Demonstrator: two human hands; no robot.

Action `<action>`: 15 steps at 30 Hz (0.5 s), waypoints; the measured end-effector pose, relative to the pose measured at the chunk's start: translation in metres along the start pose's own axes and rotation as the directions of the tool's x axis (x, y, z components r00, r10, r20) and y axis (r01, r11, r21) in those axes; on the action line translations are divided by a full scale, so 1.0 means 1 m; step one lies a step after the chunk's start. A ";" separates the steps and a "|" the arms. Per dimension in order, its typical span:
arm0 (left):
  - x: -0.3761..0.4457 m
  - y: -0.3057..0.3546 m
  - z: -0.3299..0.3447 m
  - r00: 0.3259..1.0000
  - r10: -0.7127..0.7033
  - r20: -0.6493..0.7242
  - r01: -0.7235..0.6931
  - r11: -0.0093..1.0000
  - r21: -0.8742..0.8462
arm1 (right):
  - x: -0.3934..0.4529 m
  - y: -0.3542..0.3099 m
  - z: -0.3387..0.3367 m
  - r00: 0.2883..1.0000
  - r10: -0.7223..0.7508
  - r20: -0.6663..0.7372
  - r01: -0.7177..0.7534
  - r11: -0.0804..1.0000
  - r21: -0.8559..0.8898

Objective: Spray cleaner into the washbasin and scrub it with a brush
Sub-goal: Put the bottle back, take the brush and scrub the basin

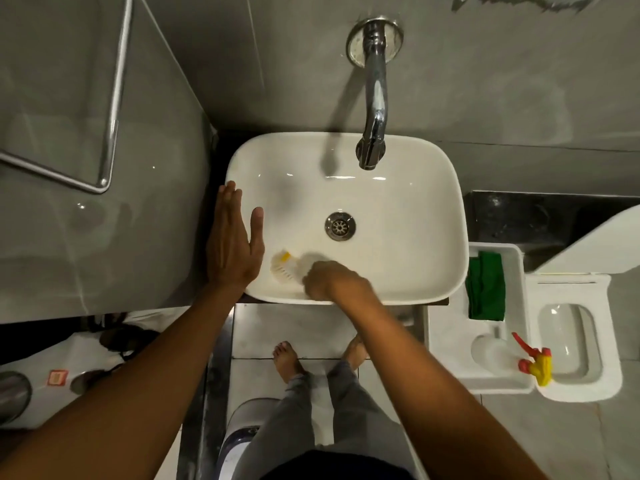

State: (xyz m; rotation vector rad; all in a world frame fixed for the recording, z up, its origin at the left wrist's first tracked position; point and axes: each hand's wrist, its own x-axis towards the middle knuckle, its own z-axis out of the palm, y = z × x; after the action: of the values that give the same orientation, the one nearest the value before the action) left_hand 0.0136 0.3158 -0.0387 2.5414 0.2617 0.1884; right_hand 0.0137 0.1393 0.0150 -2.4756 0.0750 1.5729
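Note:
A white rectangular washbasin (408, 202) with a metal drain (340, 226) fills the middle of the head view. My right hand (329, 280) is closed around a white brush with a yellow mark (285, 268), whose bristles press on the basin's near-left inner wall. The brush looks blurred. My left hand (233, 242) lies flat on the basin's left rim with fingers spread and holds nothing. A spray bottle with a red and yellow trigger (502, 356) lies in a white tray (446, 341) to the right of the basin.
A chrome tap (374, 98) juts from the grey wall over the basin's back. A green cloth (485, 289) rests in the tray. A white toilet (575, 337) is at the right, a glass panel with a metal rail (110, 133) at the left. My bare feet (287, 362) stand below.

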 end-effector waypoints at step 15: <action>-0.002 -0.003 0.001 1.000 -0.019 -0.018 0.018 0.999 -0.049 | -0.013 0.167 -0.044 0.873 0.379 -0.307 -0.386 0.922 0.041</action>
State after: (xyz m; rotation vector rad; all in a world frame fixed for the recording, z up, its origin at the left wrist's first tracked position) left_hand 0.0117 0.3170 -0.0410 2.4887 0.2836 0.2084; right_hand 0.0215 -0.0337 0.0206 -2.8338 0.6392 1.2880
